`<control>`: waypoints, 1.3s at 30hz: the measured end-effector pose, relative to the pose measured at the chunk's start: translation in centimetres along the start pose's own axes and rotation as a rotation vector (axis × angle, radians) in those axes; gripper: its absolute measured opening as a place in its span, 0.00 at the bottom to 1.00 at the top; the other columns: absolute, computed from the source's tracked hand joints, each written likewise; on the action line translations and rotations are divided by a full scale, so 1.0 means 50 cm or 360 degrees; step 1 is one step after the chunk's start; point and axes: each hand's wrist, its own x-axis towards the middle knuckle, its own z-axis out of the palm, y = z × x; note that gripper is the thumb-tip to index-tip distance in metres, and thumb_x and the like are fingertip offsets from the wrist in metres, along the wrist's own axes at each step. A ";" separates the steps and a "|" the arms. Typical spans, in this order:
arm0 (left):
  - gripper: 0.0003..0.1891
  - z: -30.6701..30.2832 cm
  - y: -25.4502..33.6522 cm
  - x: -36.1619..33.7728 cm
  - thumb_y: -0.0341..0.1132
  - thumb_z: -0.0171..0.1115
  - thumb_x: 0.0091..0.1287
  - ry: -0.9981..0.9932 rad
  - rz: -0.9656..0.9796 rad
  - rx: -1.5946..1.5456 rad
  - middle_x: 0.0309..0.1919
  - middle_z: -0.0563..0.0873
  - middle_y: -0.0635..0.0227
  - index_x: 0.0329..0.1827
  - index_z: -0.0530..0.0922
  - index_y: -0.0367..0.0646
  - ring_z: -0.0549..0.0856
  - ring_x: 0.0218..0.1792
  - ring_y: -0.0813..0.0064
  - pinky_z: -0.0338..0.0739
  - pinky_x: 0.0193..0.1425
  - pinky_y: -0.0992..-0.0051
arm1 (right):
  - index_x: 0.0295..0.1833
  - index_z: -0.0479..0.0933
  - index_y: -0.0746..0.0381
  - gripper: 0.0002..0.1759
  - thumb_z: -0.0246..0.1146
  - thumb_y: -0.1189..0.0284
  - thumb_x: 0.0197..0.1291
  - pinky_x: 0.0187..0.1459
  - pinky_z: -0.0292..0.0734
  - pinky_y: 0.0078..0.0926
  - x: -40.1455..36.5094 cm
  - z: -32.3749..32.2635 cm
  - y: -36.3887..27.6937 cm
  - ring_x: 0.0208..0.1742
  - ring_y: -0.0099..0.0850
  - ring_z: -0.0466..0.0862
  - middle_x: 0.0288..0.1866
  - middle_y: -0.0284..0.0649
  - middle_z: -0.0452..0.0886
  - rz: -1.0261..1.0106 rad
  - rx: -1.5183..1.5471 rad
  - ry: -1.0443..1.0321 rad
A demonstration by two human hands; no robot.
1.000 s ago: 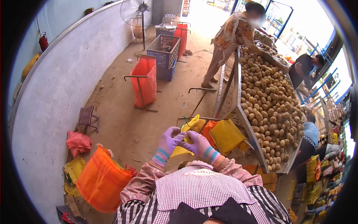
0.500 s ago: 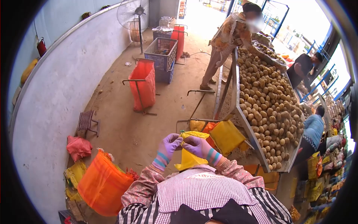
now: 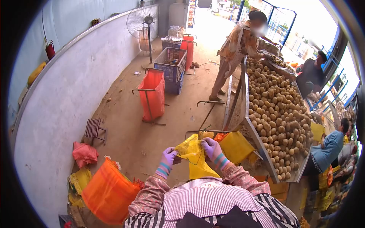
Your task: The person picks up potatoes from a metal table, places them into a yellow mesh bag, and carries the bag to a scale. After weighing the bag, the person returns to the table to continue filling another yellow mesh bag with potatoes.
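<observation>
A yellow mesh bag point(image 3: 195, 161) is stretched between my two gloved hands in front of my chest, with a thin green cord along it. My left hand point(image 3: 168, 159) pinches its left edge, and my right hand point(image 3: 211, 148) grips the right edge. The lower part of the bag hangs down toward my apron point(image 3: 213, 193). Beyond my right hand, more yellow bags point(image 3: 237, 145) lie over a metal frame point(image 3: 195, 133) beside the sorting table.
Round brown produce, like potatoes, fills a sloping metal-edged table point(image 3: 254, 127) at right. A person point(image 3: 237, 45) leans over its far end; others are at its right side. Red bag point(image 3: 152, 95) on a stand, blue crate point(image 3: 171, 64), fan point(image 3: 148, 22), stool point(image 3: 93, 128) and orange bags point(image 3: 108, 192) stand left.
My hands have moved apart, spreading the yellow mesh bag that was bunched between them. The view has shifted slightly. A person at the table's right has raised the upper body.
</observation>
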 end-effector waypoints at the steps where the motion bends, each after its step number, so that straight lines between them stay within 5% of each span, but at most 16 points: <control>1: 0.07 -0.017 -0.001 0.005 0.31 0.60 0.77 0.0155 -0.0077 -0.0079 0.41 0.90 0.63 0.53 0.80 0.42 0.92 0.35 0.68 0.90 0.34 0.66 | 0.51 0.83 0.67 0.13 0.63 0.66 0.75 0.47 0.79 0.24 0.003 -0.008 0.007 0.41 0.21 0.84 0.38 0.36 0.88 0.0129 0.0020 0.0032; 7: 0.05 -0.094 -0.040 0.083 0.33 0.59 0.78 0.0542 0.0012 -0.0202 0.40 0.90 0.66 0.51 0.80 0.44 0.92 0.33 0.70 0.89 0.34 0.66 | 0.48 0.86 0.64 0.14 0.63 0.65 0.75 0.41 0.79 0.22 0.005 -0.004 0.200 0.40 0.19 0.84 0.38 0.32 0.88 0.0217 -0.0361 -0.0171; 8: 0.05 -0.086 -0.035 0.090 0.33 0.59 0.78 0.0547 0.0002 -0.0202 0.40 0.90 0.66 0.51 0.80 0.44 0.92 0.33 0.70 0.89 0.34 0.66 | 0.53 0.85 0.64 0.16 0.62 0.62 0.75 0.44 0.81 0.25 -0.005 0.005 0.198 0.43 0.23 0.87 0.42 0.35 0.90 0.0545 -0.0292 -0.0333; 9: 0.05 -0.072 -0.032 0.099 0.32 0.60 0.77 0.0580 0.0112 0.0030 0.39 0.90 0.67 0.50 0.80 0.43 0.90 0.33 0.72 0.89 0.35 0.68 | 0.57 0.84 0.63 0.17 0.62 0.61 0.76 0.45 0.82 0.27 -0.012 0.009 0.194 0.43 0.24 0.87 0.45 0.35 0.90 0.0802 -0.0344 -0.0499; 12: 0.04 -0.065 -0.035 0.119 0.30 0.63 0.74 0.0587 0.0323 0.0484 0.37 0.88 0.68 0.48 0.80 0.41 0.88 0.32 0.75 0.87 0.35 0.71 | 0.59 0.83 0.63 0.19 0.62 0.60 0.75 0.48 0.83 0.33 -0.014 0.007 0.200 0.44 0.33 0.89 0.47 0.39 0.91 0.0740 -0.0565 -0.0590; 14: 0.05 -0.072 -0.056 0.143 0.28 0.65 0.70 0.0528 0.0451 0.0740 0.36 0.88 0.68 0.46 0.81 0.39 0.86 0.32 0.77 0.85 0.37 0.73 | 0.59 0.83 0.62 0.19 0.65 0.60 0.72 0.53 0.83 0.38 -0.019 -0.001 0.127 0.47 0.43 0.89 0.50 0.43 0.90 0.0107 -0.0896 -0.0056; 16: 0.05 -0.054 -0.051 0.136 0.28 0.65 0.70 0.0462 0.0444 0.0847 0.36 0.88 0.68 0.46 0.81 0.38 0.86 0.32 0.78 0.84 0.39 0.73 | 0.65 0.79 0.57 0.27 0.70 0.56 0.66 0.68 0.76 0.44 0.005 -0.006 0.053 0.66 0.51 0.82 0.63 0.48 0.84 -0.0123 -0.0865 0.0034; 19: 0.06 0.003 -0.011 0.092 0.28 0.65 0.69 0.0302 0.0425 0.0947 0.36 0.88 0.67 0.46 0.81 0.38 0.86 0.34 0.78 0.84 0.42 0.73 | 0.69 0.77 0.56 0.31 0.72 0.55 0.64 0.72 0.71 0.45 0.030 0.021 -0.023 0.74 0.50 0.75 0.70 0.49 0.79 -0.0574 -0.1217 -0.0123; 21: 0.06 0.022 0.002 0.085 0.28 0.64 0.69 0.0215 0.0420 0.0934 0.36 0.88 0.67 0.46 0.81 0.38 0.86 0.35 0.78 0.83 0.44 0.73 | 0.71 0.74 0.54 0.34 0.73 0.55 0.62 0.75 0.69 0.46 0.038 0.049 -0.022 0.77 0.52 0.71 0.73 0.49 0.76 -0.0575 -0.1319 -0.0307; 23: 0.06 0.028 0.007 0.083 0.27 0.64 0.68 0.0000 0.0542 0.0842 0.36 0.89 0.67 0.47 0.82 0.38 0.87 0.37 0.78 0.83 0.46 0.73 | 0.67 0.78 0.58 0.29 0.71 0.58 0.64 0.70 0.74 0.45 0.047 0.066 0.003 0.70 0.51 0.78 0.66 0.51 0.82 -0.0730 -0.1341 -0.0254; 25: 0.08 0.026 0.024 0.074 0.27 0.66 0.67 -0.0018 0.0490 0.0930 0.38 0.89 0.67 0.47 0.83 0.39 0.87 0.40 0.77 0.83 0.48 0.73 | 0.64 0.81 0.56 0.23 0.69 0.60 0.66 0.64 0.78 0.45 0.063 0.073 0.018 0.63 0.50 0.84 0.58 0.50 0.87 -0.0158 -0.1447 -0.0706; 26: 0.09 0.024 0.038 0.062 0.27 0.67 0.65 -0.0039 0.0443 0.1016 0.40 0.89 0.66 0.47 0.83 0.40 0.88 0.42 0.76 0.83 0.51 0.73 | 0.60 0.83 0.54 0.19 0.67 0.64 0.66 0.58 0.81 0.46 0.054 0.071 0.023 0.56 0.49 0.87 0.51 0.49 0.89 -0.0247 -0.1359 -0.0553; 27: 0.09 0.021 0.052 0.047 0.27 0.67 0.65 -0.0029 0.0436 0.1020 0.40 0.89 0.66 0.47 0.83 0.40 0.88 0.42 0.76 0.83 0.51 0.73 | 0.60 0.83 0.54 0.19 0.67 0.64 0.66 0.58 0.81 0.46 0.057 0.070 0.025 0.56 0.49 0.87 0.51 0.49 0.89 -0.0248 -0.1351 -0.0563; 29: 0.13 0.023 0.080 0.026 0.33 0.70 0.61 0.0019 0.0604 0.2093 0.44 0.89 0.62 0.49 0.86 0.46 0.89 0.49 0.61 0.82 0.57 0.63 | 0.60 0.83 0.53 0.19 0.66 0.67 0.64 0.59 0.81 0.46 0.065 0.062 0.025 0.57 0.48 0.87 0.52 0.48 0.89 -0.0345 -0.1338 -0.0414; 39: 0.12 -0.084 0.038 0.134 0.40 0.61 0.66 0.0225 0.0049 0.2657 0.52 0.88 0.61 0.49 0.87 0.54 0.87 0.56 0.56 0.82 0.61 0.58 | 0.59 0.83 0.51 0.16 0.64 0.66 0.66 0.58 0.82 0.44 0.170 0.018 0.085 0.58 0.45 0.87 0.54 0.44 0.89 -0.0193 -0.1324 -0.0500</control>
